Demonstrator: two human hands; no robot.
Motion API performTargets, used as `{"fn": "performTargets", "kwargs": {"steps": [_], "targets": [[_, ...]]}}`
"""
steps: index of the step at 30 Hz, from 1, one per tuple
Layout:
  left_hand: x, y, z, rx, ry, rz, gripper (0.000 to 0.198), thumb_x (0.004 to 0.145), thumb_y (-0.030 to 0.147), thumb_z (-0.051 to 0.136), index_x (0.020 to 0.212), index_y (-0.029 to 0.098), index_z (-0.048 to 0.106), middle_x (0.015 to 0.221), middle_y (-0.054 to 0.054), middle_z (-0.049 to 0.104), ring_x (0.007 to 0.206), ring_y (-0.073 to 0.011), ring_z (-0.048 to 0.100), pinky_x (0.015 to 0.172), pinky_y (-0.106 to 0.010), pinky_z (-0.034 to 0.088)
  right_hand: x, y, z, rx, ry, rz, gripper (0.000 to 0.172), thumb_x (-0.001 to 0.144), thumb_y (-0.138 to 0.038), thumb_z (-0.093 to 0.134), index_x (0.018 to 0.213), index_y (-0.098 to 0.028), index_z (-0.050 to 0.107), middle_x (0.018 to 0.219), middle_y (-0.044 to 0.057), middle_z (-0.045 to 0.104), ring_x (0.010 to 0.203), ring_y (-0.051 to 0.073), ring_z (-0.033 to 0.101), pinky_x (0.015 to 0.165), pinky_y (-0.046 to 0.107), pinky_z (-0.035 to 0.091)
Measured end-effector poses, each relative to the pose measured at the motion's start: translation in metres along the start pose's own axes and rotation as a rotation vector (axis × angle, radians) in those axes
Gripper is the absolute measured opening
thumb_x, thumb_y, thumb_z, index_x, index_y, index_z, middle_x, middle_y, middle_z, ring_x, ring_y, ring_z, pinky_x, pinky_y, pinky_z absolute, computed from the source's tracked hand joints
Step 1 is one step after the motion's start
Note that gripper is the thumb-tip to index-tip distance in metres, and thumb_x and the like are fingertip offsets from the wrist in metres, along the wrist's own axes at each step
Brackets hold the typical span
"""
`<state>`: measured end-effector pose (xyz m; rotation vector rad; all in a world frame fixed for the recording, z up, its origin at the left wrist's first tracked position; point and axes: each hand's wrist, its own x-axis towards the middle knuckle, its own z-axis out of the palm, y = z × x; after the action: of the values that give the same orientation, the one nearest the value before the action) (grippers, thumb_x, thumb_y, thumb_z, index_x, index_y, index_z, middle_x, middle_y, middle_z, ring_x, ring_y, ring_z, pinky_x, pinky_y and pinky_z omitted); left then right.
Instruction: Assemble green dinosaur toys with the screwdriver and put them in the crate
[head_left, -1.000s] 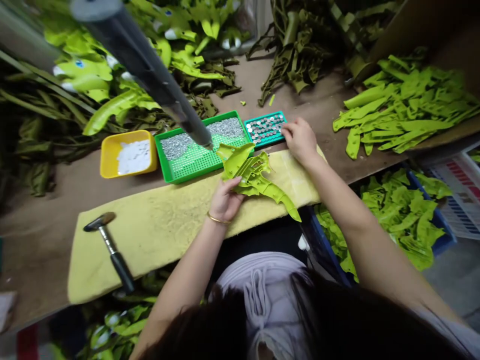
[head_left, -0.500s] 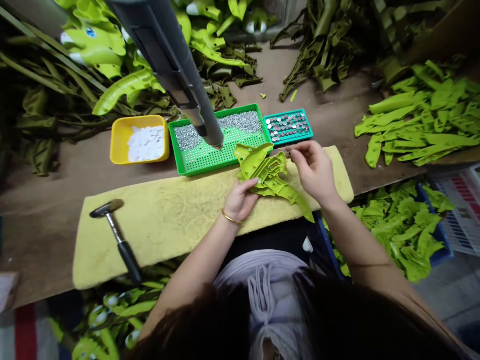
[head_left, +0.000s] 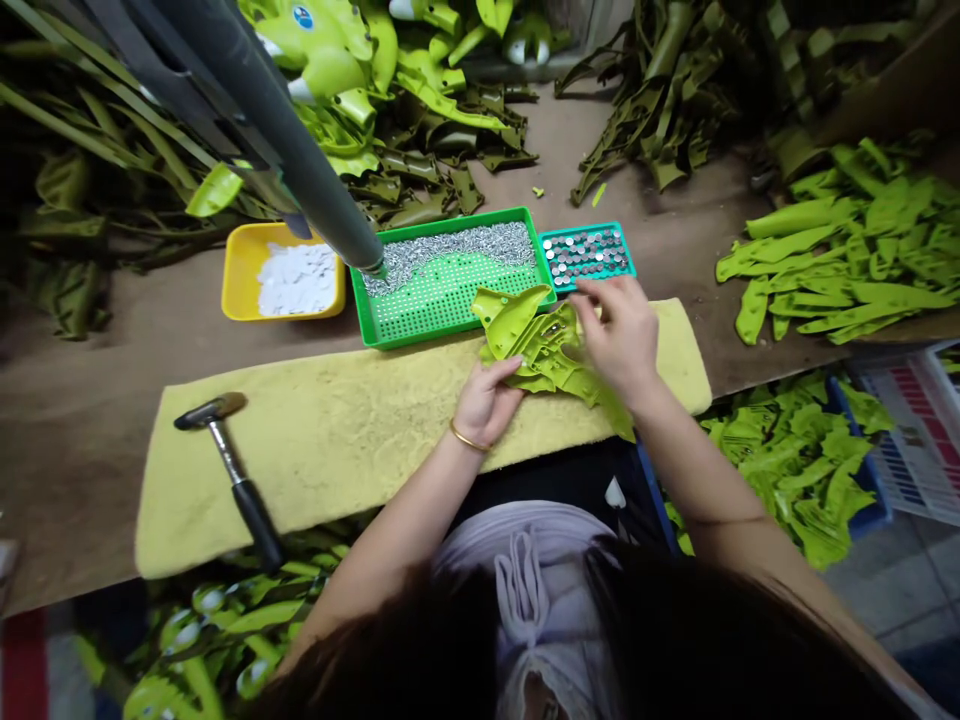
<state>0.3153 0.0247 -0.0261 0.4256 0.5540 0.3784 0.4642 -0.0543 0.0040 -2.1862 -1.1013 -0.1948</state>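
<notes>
A lime-green plastic toy shell half (head_left: 517, 325), its ribbed inner side facing up, is held over the yellow cloth pad. My left hand (head_left: 487, 400) is closed on its near left edge, thumb on top. My right hand (head_left: 619, 335) hovers over the shell's right side with thumb and forefinger drawn together; whatever is between the fingertips is hidden. A small shiny spot shows among the ribs. Just beyond the right fingertips lies a teal tray (head_left: 589, 255) of small round metal discs. Left of it, a green perforated tray (head_left: 450, 320) contains many small screws.
A hammer (head_left: 229, 470) lies on the yellow pad (head_left: 352, 440). Beside the screw tray stands a yellow tub (head_left: 240, 275) of white pieces. A dark pole-like tool (head_left: 300, 170) hangs over the trays. Green parts (head_left: 847, 240) are heaped right; a blue crate (head_left: 874, 500) of parts stands below.
My right hand has moved slightly left, over the shell, and its fingertips have risen toward the disc tray. The hanging tool has swung left. My left hand keeps its hold.
</notes>
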Motion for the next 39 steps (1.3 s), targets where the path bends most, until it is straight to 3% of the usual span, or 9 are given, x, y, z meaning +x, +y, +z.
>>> {"fn": "performTargets", "kwargs": {"steps": [7,9,14,22,27,30,33,36,39], "targets": [[0.000,0.001,0.000,-0.018,0.032,-0.023,0.045,0.066,0.010,0.069,0.110,0.017,0.063,0.097,-0.006,0.076,0.111,-0.0273,0.067,0.103,-0.046,0.050,0.048,0.045,0.028,-0.138,-0.293,0.032,0.019,0.089,-0.028,0.055,0.094,-0.021,0.073,0.099,0.007,0.066,0.091,0.021,0.059,0.074,0.033,0.045],[0.001,0.001,-0.001,-0.025,0.025,-0.023,0.044,0.066,0.010,0.069,0.109,0.017,0.064,0.098,-0.006,0.076,0.112,-0.0272,0.066,0.103,-0.045,0.050,0.044,0.042,0.023,-0.088,-0.247,0.019,0.017,0.089,-0.026,0.055,0.088,-0.020,0.071,0.096,0.007,0.066,0.090,0.020,0.059,0.076,0.033,0.046],[0.001,0.000,0.000,-0.029,0.002,-0.016,0.045,0.067,0.009,0.069,0.111,0.017,0.064,0.104,-0.007,0.075,0.116,-0.0273,0.064,0.106,-0.046,0.048,0.019,0.013,-0.006,0.189,0.092,-0.002,0.010,0.088,-0.028,0.056,0.084,-0.021,0.062,0.096,0.005,0.063,0.095,0.017,0.061,0.084,0.034,0.049],[0.001,-0.001,0.003,-0.023,-0.018,0.013,0.049,0.069,0.010,0.069,0.116,0.018,0.062,0.111,-0.008,0.073,0.122,-0.0265,0.060,0.109,-0.044,0.045,-0.029,-0.013,0.008,-0.049,0.073,-0.081,0.012,0.087,-0.027,0.059,0.078,-0.021,0.061,0.101,0.007,0.068,0.101,0.022,0.062,0.090,0.041,0.044],[0.001,-0.001,0.002,-0.040,-0.027,0.034,0.045,0.073,0.011,0.069,0.117,0.018,0.061,0.110,-0.008,0.073,0.118,-0.0251,0.063,0.107,-0.042,0.046,-0.036,-0.009,0.003,-0.172,-0.068,-0.156,0.023,0.092,-0.037,0.054,0.103,-0.023,0.069,0.122,0.009,0.066,0.112,0.025,0.058,0.097,0.046,0.041],[0.001,-0.002,0.002,-0.022,-0.033,0.031,0.046,0.074,0.014,0.071,0.118,0.019,0.060,0.112,-0.008,0.072,0.119,-0.0257,0.062,0.106,-0.042,0.046,-0.035,0.002,-0.003,-0.008,-0.055,-0.014,0.038,0.090,-0.041,0.055,0.124,-0.023,0.061,0.121,0.010,0.067,0.110,0.025,0.060,0.095,0.045,0.046],[-0.002,-0.004,0.001,0.033,-0.037,0.048,0.047,0.071,0.020,0.078,0.114,0.018,0.061,0.109,-0.007,0.073,0.116,-0.0264,0.064,0.103,-0.042,0.048,-0.033,0.010,-0.006,0.246,-0.006,0.167,0.032,0.088,-0.039,0.059,0.114,-0.022,0.065,0.100,0.006,0.072,0.091,0.020,0.065,0.087,0.040,0.052],[-0.007,-0.006,-0.002,0.122,0.029,0.124,0.051,0.067,0.032,0.084,0.110,0.020,0.060,0.108,-0.005,0.073,0.108,-0.0253,0.066,0.098,-0.040,0.051,-0.035,0.005,-0.012,0.341,0.012,0.101,0.017,0.088,-0.032,0.058,0.094,-0.021,0.070,0.091,0.004,0.073,0.085,0.018,0.066,0.082,0.036,0.053],[-0.005,0.000,-0.003,0.292,0.054,0.144,0.047,0.069,0.045,0.082,0.104,0.021,0.063,0.105,-0.005,0.073,0.099,-0.0244,0.068,0.093,-0.039,0.052,-0.043,-0.006,-0.024,0.290,-0.022,-0.049,0.014,0.088,-0.028,0.057,0.093,-0.022,0.069,0.089,0.005,0.073,0.085,0.018,0.067,0.081,0.035,0.054]]}}
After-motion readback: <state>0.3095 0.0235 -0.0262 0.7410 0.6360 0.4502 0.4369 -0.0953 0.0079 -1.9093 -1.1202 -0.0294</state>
